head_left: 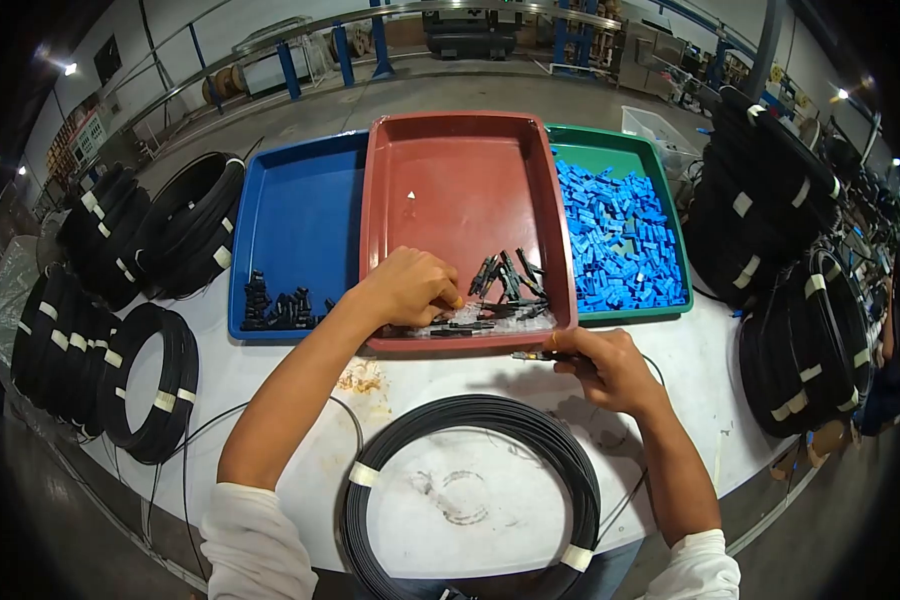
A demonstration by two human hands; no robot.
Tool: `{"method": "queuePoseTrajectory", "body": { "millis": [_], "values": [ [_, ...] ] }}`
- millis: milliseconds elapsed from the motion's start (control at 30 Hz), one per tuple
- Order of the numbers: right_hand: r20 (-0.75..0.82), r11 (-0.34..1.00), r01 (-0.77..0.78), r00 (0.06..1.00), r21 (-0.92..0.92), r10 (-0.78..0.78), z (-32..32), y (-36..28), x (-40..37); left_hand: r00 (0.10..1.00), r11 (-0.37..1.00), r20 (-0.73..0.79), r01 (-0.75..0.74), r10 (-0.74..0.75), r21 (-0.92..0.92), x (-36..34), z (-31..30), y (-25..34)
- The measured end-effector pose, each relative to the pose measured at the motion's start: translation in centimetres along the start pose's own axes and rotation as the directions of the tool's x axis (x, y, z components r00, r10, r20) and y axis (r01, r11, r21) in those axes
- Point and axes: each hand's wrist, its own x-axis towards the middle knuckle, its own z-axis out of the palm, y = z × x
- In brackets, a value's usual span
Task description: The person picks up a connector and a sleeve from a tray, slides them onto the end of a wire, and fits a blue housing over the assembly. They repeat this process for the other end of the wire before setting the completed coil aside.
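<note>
Here, the left hand (415,285) lay in the red plastic tray (460,170), fingers curled together beside small black plastic clips (505,275) at its near edge. The right hand (605,365) pinched the thin black cable end (527,355) just outside the tray's near rim.

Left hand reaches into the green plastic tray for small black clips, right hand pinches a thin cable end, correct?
No. In the head view the left hand reaches into the red plastic tray for small black clips; the right hand pinches the thin cable end.
</note>
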Motion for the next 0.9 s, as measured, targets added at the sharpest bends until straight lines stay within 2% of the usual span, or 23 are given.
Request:
{"method": "queuePoseTrajectory", "body": {
  "millis": [100,233,300,333,433,467,533,567,600,667,700,800,867,900],
  "values": [
    [0.033,0.999,-0.011,0.999,-0.042,0.012,0.1,-0.2,0.0,0.997,0.996,-0.031,-0.073,0.072,-0.041,0.1,0.2,-0.4],
    [0.063,0.995,-0.001,0.998,-0.101,0.007,0.4,0.4,-0.2,0.999,0.996,-0.011,-0.049,0.048,-0.070,0.2,0.3,-0.2],
    [0.026,0.997,-0.006,1.000,-0.079,0.008,0.5,0.2,0.0,0.989,0.987,-0.143,0.016,-0.039,-0.160,-0.1,0.2,0.3],
    [-0.010,0.998,-0.011,1.000,-0.056,0.010,0.5,0.1,0.0,0.989,0.988,-0.142,0.015,-0.038,-0.157,-0.3,0.1,0.6],
    [-0.043,0.998,0.017,0.999,-0.061,-0.020,0.4,0.5,-0.1,0.917,0.908,-0.345,0.043,-0.201,-0.416,-1.2,0.1,2.0],
    [-0.058,0.997,0.032,0.998,-0.066,-0.036,0.4,0.4,0.0,0.915,0.910,-0.351,0.041,-0.200,-0.412,-1.6,0.0,2.8],
    [-0.082,0.997,0.042,0.996,-0.058,-0.046,0.7,0.2,0.0,0.848,0.797,-0.330,0.163,-0.414,-0.581,-2.7,-0.2,4.7],
    [-0.126,0.995,0.084,0.988,-0.049,-0.089,0.9,0.1,0.1,0.818,0.674,-0.276,0.175,-0.505,-0.717,-3.4,0.2,5.7],
    [-0.170,0.991,0.128,0.977,-0.040,-0.133,1.1,-0.1,0.0,0.815,0.680,-0.282,0.176,-0.507,-0.712,-4.0,0.4,6.8],
    [-0.164,0.986,0.154,0.973,-0.058,-0.162,1.0,-0.9,0.3,0.743,0.557,-0.346,0.044,-0.573,-0.829,-5.0,0.3,8.7],
    [-0.200,0.985,0.168,0.965,-0.031,-0.170,1.2,-1.6,0.4,0.732,0.495,-0.332,0.009,-0.595,-0.869,-5.5,0.3,9.8],
    [-0.268,0.979,0.205,0.943,-0.004,-0.198,1.7,-3.2,0.1,0.698,0.440,-0.322,-0.011,-0.640,-0.898,-6.8,0.0,12.6],
    [-0.308,0.957,0.286,0.916,0.054,-0.257,2.0,-4.1,0.0,0.695,0.406,-0.309,-0.027,-0.650,-0.914,-7.4,0.3,13.5],
    [-0.299,0.957,0.287,0.918,0.050,-0.259,1.9,-4.6,-0.1,0.699,0.335,-0.350,-0.165,-0.624,-0.928,-7.7,0.6,13.8]
  ]
}}
